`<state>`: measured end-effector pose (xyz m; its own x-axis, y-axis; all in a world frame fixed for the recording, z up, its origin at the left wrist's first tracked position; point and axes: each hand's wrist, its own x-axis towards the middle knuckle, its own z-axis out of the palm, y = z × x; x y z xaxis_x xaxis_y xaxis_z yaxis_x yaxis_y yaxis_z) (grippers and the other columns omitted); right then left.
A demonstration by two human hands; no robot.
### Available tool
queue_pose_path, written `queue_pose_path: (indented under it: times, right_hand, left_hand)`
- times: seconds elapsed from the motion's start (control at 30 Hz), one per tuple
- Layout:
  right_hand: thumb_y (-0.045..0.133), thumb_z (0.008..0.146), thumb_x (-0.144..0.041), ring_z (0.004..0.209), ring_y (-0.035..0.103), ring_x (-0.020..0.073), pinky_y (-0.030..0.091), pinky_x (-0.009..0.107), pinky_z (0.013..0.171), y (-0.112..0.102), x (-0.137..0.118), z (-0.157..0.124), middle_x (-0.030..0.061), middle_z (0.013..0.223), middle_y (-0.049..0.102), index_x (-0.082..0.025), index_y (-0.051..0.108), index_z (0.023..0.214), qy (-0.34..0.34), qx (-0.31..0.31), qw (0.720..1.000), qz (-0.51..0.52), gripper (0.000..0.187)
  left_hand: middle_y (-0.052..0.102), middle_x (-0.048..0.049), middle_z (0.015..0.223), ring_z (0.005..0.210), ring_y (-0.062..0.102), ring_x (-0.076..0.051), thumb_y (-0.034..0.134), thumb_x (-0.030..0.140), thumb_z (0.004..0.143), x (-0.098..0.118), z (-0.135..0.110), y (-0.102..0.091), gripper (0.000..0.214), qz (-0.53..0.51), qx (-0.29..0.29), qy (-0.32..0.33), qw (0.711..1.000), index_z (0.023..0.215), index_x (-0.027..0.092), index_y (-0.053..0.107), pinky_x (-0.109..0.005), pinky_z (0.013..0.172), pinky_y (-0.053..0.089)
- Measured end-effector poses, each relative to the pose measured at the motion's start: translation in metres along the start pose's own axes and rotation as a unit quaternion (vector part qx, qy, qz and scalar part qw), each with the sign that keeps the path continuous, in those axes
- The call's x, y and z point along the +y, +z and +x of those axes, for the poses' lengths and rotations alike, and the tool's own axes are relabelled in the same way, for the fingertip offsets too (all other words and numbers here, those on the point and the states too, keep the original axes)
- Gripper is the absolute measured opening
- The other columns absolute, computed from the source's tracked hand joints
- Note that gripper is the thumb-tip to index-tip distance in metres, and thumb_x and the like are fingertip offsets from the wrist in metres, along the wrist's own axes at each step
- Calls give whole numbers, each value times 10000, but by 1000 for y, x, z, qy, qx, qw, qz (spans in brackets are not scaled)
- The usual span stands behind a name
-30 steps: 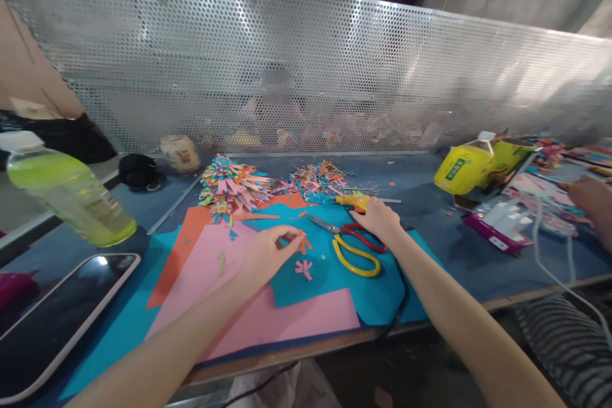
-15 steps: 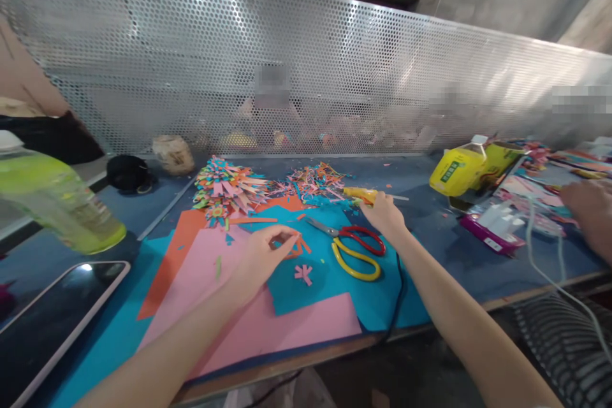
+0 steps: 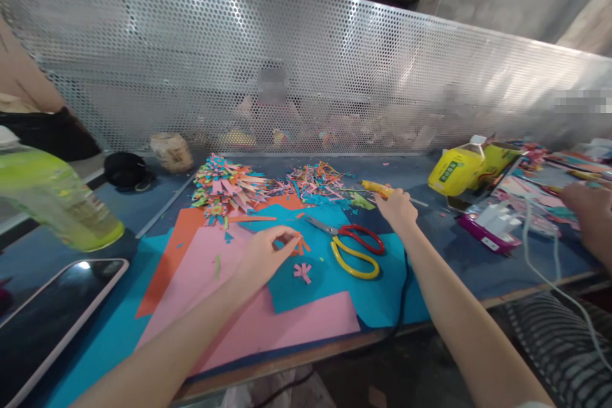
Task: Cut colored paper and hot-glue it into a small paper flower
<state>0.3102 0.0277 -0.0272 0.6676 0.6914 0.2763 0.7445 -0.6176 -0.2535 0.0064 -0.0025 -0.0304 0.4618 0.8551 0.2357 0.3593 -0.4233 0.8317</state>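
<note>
My left hand [image 3: 272,254] pinches a small orange paper cutout [image 3: 301,245] with splayed strips, above the blue paper sheet [image 3: 306,296]. Just below it lies a pink paper flower [image 3: 302,272]. My right hand [image 3: 398,210] is wrapped round a yellow glue gun [image 3: 377,188], its nozzle pointing left and a pale glue stick [image 3: 419,202] sticking out behind. Between my hands rest scissors [image 3: 342,231] with one red and one yellow handle loop. A cluster of multicoloured paper flowers [image 3: 229,185] stands beyond my left hand.
Paper scraps [image 3: 313,182] are heaped at the back. Pink [image 3: 306,325] and orange [image 3: 167,261] sheets overlap the blue. A phone [image 3: 57,325] and green bottle [image 3: 57,197] stand left; a yellow bottle [image 3: 456,169] and another person's hand [image 3: 590,210] are right. A perforated metal screen [image 3: 306,64] closes the back.
My right hand has moved right with the glue gun, away from the scraps. My left hand stays nearly in place, still pinching the orange cutout.
</note>
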Motion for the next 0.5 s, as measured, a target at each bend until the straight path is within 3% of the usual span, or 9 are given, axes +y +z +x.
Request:
queue_pose_path:
  times: [0.1,0.2,0.27,0.4,0.5]
  right_hand:
    - [371,796,-553,913,579,302,460,392,727,-3,-2,0,177,1035,497,-77,433,1118,3,-2,1000,10,578]
    - [372,790,-559,918,580,295,457,391,741,-5,-7,-2,164,1048,508,-99,415,1157,-3,-9,1000,24,590]
    - [370,787,-563,925,579,298,455,396,745,-7,-9,-2,162,1054,512,-106,407,1173,-6,-14,999,35,599]
    - [360,787,-567,933,575,305,446,405,745,-11,-7,0,172,1056,516,-104,417,1166,-1,-20,998,55,601]
    - [352,786,-575,901,587,294,443,392,731,-12,-2,2,167,1034,529,-108,438,1136,2,-24,997,67,591]
  left_hand:
    - [656,-20,792,742,602,-166,409,371,830,-2,3,-2,251,83,-2,41,996,810,213,602,-261,654,468]
    - [634,-47,916,910,571,-176,336,323,868,-5,24,-3,256,215,-19,103,971,897,202,560,-289,788,440]
    - [602,-89,1010,1028,521,-200,334,276,873,-7,50,1,239,290,-56,147,944,909,172,546,-327,872,398]
    - [602,-116,998,984,547,-227,390,206,853,-10,114,21,199,330,-101,159,925,953,148,552,-385,845,411]
    - [545,-117,1123,1061,503,-230,462,201,835,-15,150,38,235,343,-108,162,919,1054,149,530,-424,891,389]
